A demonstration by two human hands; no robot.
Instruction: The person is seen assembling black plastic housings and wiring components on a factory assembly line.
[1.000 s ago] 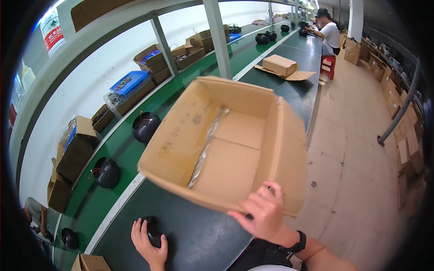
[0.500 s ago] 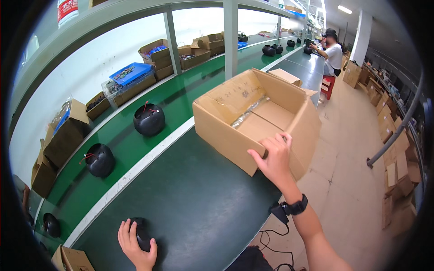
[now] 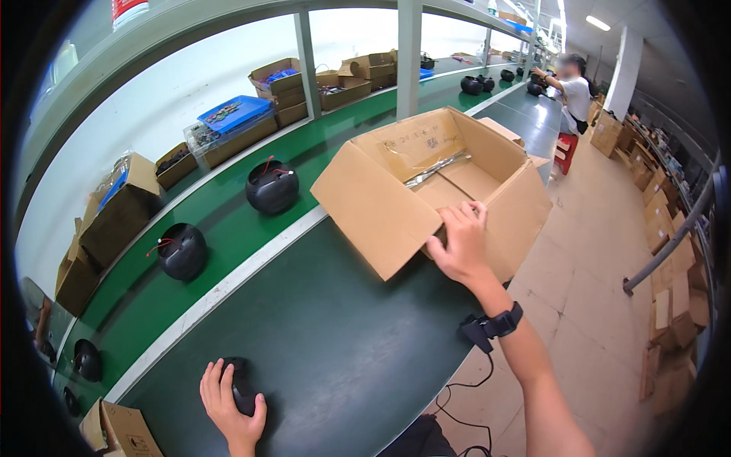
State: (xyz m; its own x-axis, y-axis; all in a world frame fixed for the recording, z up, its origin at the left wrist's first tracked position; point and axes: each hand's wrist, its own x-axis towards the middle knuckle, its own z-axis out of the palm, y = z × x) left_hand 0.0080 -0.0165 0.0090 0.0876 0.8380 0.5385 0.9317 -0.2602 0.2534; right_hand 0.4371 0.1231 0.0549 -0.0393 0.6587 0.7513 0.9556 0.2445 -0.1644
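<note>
My right hand grips the near edge of an open cardboard box, thumb outside and fingers over the rim. A wide flap slants out from the box's left side over the bench. Tape and handwriting show on the inner wall, and a shiny strip lies along the bottom. At the near left, my left hand is curled round a black rounded piece on the dark green bench; the palm hides part of it. A black band with a small device sits on my right wrist, beside a cable.
Black round shells with red wires sit on the green conveyor beyond the bench. Parts boxes and a blue tray line its far side. A metal post stands behind the box. A co-worker sits farther along.
The cardboard box has turned and tipped in my right hand, its left side now slanting outward. My left hand stays on the black piece. The whole view has shifted slightly.
</note>
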